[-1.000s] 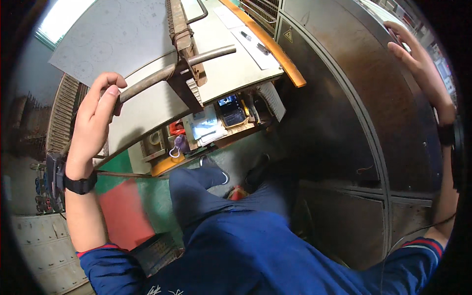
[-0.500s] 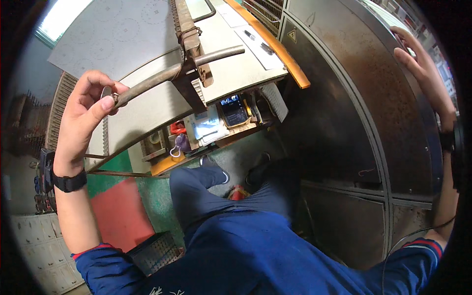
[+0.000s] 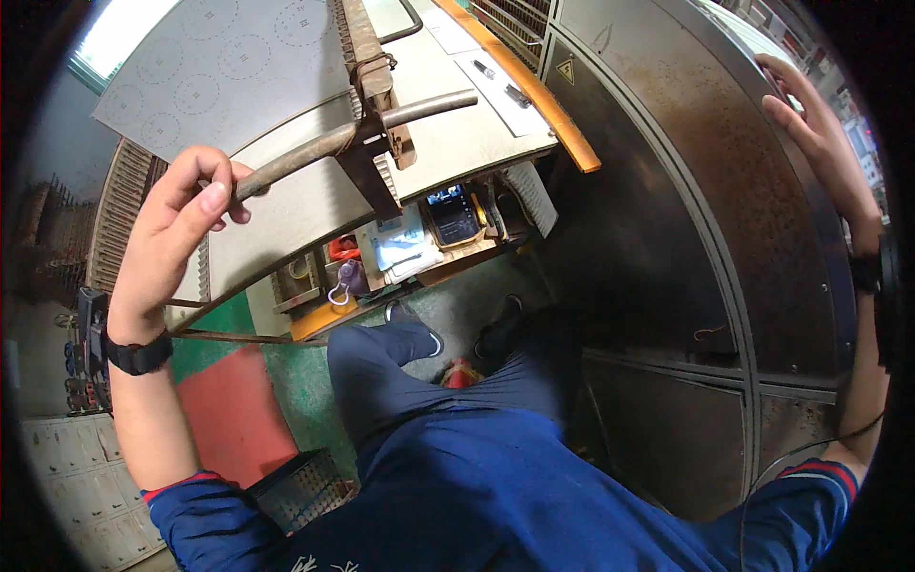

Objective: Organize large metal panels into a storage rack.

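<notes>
Even, moderately bright light, with a blown-out window (image 3: 119, 33) at upper left and a soft sheen on the dark cabinet (image 3: 724, 191). Fisheye view: straight edges bow toward the black rim, and the periphery is slightly soft.

Triangular yellow warning sign (image 3: 565, 69) with a black symbol, stuck near the top left corner of the dark metal cabinet (image 3: 686, 238). Left of that cabinet, under the pale worktop: a small screen (image 3: 445, 198) glowing blue in a dark frame. Just left of the screen, a white and pale-blue package (image 3: 398, 248), flat and rectangular.
</notes>
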`<action>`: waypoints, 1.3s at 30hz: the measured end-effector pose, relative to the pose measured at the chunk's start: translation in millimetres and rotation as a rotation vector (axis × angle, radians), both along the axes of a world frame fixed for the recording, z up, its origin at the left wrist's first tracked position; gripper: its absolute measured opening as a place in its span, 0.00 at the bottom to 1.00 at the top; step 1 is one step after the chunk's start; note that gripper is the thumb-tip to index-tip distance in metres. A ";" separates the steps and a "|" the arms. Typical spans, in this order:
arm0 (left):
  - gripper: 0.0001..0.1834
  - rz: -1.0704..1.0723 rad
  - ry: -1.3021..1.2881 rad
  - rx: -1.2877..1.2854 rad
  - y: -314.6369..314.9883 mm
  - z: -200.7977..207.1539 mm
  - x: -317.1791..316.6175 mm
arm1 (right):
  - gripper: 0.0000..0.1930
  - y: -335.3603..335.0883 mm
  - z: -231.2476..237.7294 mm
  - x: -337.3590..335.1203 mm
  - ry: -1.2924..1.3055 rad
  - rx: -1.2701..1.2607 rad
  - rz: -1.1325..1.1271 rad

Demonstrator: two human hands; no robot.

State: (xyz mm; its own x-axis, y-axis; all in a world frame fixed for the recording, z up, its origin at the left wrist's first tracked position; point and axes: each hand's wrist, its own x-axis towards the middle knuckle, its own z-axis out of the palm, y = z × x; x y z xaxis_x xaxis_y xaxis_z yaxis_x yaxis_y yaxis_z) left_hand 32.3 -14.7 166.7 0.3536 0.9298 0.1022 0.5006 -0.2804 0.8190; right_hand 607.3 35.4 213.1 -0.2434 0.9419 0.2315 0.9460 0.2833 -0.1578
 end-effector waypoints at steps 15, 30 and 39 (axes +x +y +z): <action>0.10 0.128 -0.004 0.161 1.8 -11.5 2.0 | 0.29 2.6 -3.8 7.0 -0.023 0.017 -0.001; 0.13 0.079 -0.078 0.233 0.1 -13.0 -7.0 | 0.27 -1.0 -3.1 -2.4 0.011 0.043 -0.001; 0.13 0.070 -0.123 0.221 0.2 -16.5 -6.8 | 0.27 -2.1 -5.1 -1.4 0.010 0.071 0.005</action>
State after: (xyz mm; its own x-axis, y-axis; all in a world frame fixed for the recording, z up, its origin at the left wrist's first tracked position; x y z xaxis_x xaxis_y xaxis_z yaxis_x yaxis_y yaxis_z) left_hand 25.5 -14.5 150.2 0.2620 0.9018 0.3436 0.4256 -0.4275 0.7976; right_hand 605.9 33.3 208.0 -0.2459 0.9218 0.2996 0.9429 0.2991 -0.1464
